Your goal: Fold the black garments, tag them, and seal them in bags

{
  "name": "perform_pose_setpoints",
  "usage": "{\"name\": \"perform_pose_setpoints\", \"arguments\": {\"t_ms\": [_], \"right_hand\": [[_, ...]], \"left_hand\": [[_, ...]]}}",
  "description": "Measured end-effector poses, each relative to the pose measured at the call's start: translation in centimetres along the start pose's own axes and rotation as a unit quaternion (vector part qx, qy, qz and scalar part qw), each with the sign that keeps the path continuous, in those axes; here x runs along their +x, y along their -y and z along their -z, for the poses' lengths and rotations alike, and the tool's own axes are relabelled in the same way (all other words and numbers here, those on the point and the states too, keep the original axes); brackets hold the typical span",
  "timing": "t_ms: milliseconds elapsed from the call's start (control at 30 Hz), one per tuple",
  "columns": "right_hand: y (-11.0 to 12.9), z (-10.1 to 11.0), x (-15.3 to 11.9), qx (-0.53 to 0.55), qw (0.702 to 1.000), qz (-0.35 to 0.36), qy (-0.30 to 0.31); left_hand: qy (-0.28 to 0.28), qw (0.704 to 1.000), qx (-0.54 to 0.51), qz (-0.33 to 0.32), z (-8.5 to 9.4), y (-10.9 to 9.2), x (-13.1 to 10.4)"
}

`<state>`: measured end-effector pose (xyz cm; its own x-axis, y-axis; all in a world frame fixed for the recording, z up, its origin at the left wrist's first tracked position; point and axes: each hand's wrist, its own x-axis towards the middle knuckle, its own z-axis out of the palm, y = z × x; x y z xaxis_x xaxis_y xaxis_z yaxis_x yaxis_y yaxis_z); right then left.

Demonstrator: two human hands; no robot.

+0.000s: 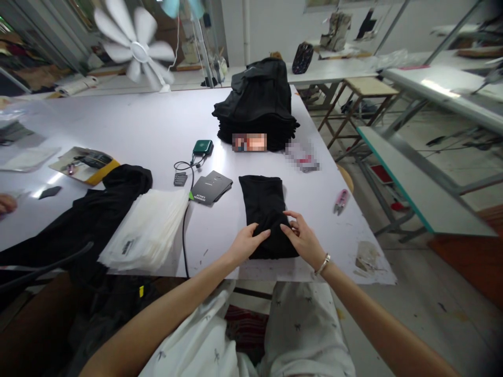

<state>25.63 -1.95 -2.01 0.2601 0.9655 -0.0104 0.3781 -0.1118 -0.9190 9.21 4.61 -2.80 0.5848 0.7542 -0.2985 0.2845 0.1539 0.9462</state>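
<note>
1. Black cloth piece (263, 195) lay flat on the white table (334, 251), near its front edge, in front of the wearer. Its near half looked bunched.
2. Left hand (251, 241) was on its left side, right hand (302, 234) on its right. Thumb and index tips stood apart on both. Couldn't tell whether either hand pinched a layer; undersides were hidden.
3. Step, as I read it: handling and flattening the near half. Doing it well called for light, even pressure from both sides, layers kept together, side edges lined up.
4. The wrinkle between the hands was the weak spot; working outward from there made sense. Pulling one side harder would likely have skewed the piece.
5. Bracelet (323, 264) on the right wrist: possible snag, so best kept off the fabric.
6. Clear of the hands: snips (341, 201) to the right, dark printed cards (212, 188) to the left, black stack (255, 99) beyond.
7. Further left: translucent bags (147, 228), partly against loose black fabric (118, 196). Cable (184, 235) ran beside the bags to the table edge; the left elbow needed to mind it.
8. Another person's hand (8, 203) showed at far left, well apart. Nothing blocked the cloth itself.
</note>
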Motion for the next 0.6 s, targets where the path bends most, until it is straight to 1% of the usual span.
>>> {"name": "perform_pose_setpoints", "arguments": {"t_ms": [100,167,233,267,300,333,400,433,500,533,600], "right_hand": [[-0.2,-0.4,0.2,-0.045,0.999,0.009,-0.021],[-0.2,-0.5,0.3,-0.075,0.996,0.017,-0.033],[-0.2,-0.6,0.3,-0.103,0.993,0.029,-0.039],[-0.2,-0.6,0.3,-0.114,0.992,0.034,-0.04],[-0.2,-0.7,0.3,-0.125,0.991,0.038,-0.041],[-0.3,-0.7,0.2,-0.133,0.989,0.04,-0.041],[-0.4,-0.7,0.2,-0.147,0.988,0.039,-0.039],[-0.4,-0.7,0.1,-0.152,0.987,0.04,-0.038],[-0.4,-0.7,-0.1,-0.166,0.984,0.056,-0.04],[-0.5,-0.7,-0.2,-0.176,0.98,0.078,-0.041],[-0.6,-0.6,-0.4,-0.2,0.968,0.147,-0.042]], "left_hand": [[-0.012,1.0,0.011,0.005,0.0,0.3,0.0],[-0.025,0.999,0.033,0.004,0.4,0.0,0.0],[-0.043,0.994,0.091,-0.029,1.2,-0.7,0.1],[-0.055,0.987,0.138,-0.063,1.7,-1.0,0.4],[-0.063,0.973,0.195,-0.108,2.2,-1.4,0.7],[-0.062,0.952,0.257,-0.155,2.8,-1.6,1.1],[-0.031,0.897,0.377,-0.228,3.8,-1.5,1.9],[-0.007,0.869,0.429,-0.247,4.2,-1.3,2.4],[0.029,0.822,0.509,-0.253,4.6,-0.3,3.0],[0.036,0.804,0.537,-0.251,4.7,0.2,3.2],[0.033,0.781,0.572,-0.25,4.6,1.1,3.2]]}}
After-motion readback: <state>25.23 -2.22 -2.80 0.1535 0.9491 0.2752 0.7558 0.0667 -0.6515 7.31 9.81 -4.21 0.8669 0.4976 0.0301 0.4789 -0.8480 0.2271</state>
